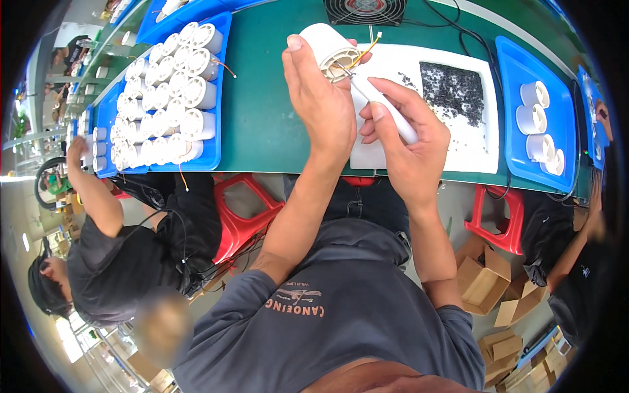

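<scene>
My left hand [321, 114] is wrapped round a white cylindrical plastic housing [322, 44], its open ribbed end tilted toward my right hand. Thin yellow and dark wires [367, 54] with a small white plug stick out of that end. In my right hand [419, 134] is a white pen-shaped screwdriver [386, 110], gripped between thumb and fingers. Its thin metal tip reaches into the housing's ribbed end; what exactly it touches there is too small to tell. Both hands are above the green table [262, 98], over the edge of a white tray [386, 160].
Small black screws [452, 88] lie heaped in the white tray. Many similar housings [196, 92] fill a blue tray [226, 39] at left; several stand in another blue tray [514, 59] at right. A fan [365, 10] and cables sit at the back. People work on both sides.
</scene>
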Available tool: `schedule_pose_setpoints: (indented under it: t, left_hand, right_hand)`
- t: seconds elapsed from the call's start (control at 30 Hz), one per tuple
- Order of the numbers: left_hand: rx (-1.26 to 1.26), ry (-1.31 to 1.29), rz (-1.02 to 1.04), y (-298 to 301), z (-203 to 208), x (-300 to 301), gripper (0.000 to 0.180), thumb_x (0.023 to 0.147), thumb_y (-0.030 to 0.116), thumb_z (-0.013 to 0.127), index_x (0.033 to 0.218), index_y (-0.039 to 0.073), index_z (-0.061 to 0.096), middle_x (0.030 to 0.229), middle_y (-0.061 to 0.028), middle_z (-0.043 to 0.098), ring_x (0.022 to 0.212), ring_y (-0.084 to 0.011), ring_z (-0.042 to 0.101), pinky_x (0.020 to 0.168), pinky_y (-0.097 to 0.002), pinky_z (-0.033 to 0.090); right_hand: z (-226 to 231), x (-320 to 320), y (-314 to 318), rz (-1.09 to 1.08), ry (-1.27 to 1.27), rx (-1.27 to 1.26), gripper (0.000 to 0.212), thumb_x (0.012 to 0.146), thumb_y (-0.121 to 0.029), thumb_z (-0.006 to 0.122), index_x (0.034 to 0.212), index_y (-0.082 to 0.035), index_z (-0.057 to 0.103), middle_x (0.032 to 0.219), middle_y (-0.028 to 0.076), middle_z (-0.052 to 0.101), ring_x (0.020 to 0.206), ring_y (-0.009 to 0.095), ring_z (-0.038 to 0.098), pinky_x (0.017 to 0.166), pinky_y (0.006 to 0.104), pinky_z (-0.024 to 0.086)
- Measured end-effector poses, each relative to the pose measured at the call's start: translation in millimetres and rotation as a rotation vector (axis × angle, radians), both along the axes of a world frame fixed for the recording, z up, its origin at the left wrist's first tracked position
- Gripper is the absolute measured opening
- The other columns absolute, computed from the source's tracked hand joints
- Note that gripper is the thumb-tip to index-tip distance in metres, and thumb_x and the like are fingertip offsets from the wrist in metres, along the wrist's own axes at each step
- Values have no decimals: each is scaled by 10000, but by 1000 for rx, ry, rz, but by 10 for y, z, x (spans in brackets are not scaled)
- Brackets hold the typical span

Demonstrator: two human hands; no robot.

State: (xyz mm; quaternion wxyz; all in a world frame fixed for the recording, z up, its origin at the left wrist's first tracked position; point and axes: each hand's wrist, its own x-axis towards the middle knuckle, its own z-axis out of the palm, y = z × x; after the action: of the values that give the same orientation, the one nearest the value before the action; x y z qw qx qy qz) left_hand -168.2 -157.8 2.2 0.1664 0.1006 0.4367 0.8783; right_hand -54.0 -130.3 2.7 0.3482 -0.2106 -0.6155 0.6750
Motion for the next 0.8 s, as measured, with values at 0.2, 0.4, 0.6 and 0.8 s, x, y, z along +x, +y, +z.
schedule_pose_setpoints:
  t: [0.2, 0.4, 0.6, 0.8]
  left_hand:
    - [-184, 188, 86, 5, -13, 60, 394, 1087, 405, 366, 1119, 22, 457, 962, -176, 618, 865, -248, 691, 780, -351, 570]
    - [-179, 209, -22, 58, 56, -32, 269, 1093, 330, 392, 1095, 61, 415, 915, -132, 607, 786, -179, 650, 744, -326, 560]
    - [-511, 755, 248, 137, -128, -429, 237, 1074, 274, 441, 1021, 45, 467, 992, -123, 593, 1018, -218, 612, 959, -384, 481]
    - [-997, 1008, 496, 494, 364, -2244, 375, 1001, 193, 500, 1275, -54, 566, 1168, -221, 634, 1045, -315, 613, 923, -424, 475]
  right_hand:
    - [-49, -27, -3, -58, -51, 196, 255, 949, 1, 593, 1193, 49, 645, 926, 116, 697, 785, 144, 661, 703, 276, 530]
    - [-20, -198, -31, -163, 21, 209, 207, 945, -16, 600, 1129, 67, 646, 950, 149, 712, 824, 172, 677, 755, 298, 529]
    - [6, -261, 73, -57, 94, 23, 241, 1001, -73, 560, 1209, 36, 613, 890, 48, 667, 702, 68, 577, 632, 217, 467]
    - [10, 648, 861, -180, 92, 74, 311, 988, -68, 564, 1288, 13, 555, 981, 37, 630, 811, 71, 555, 714, 211, 451]
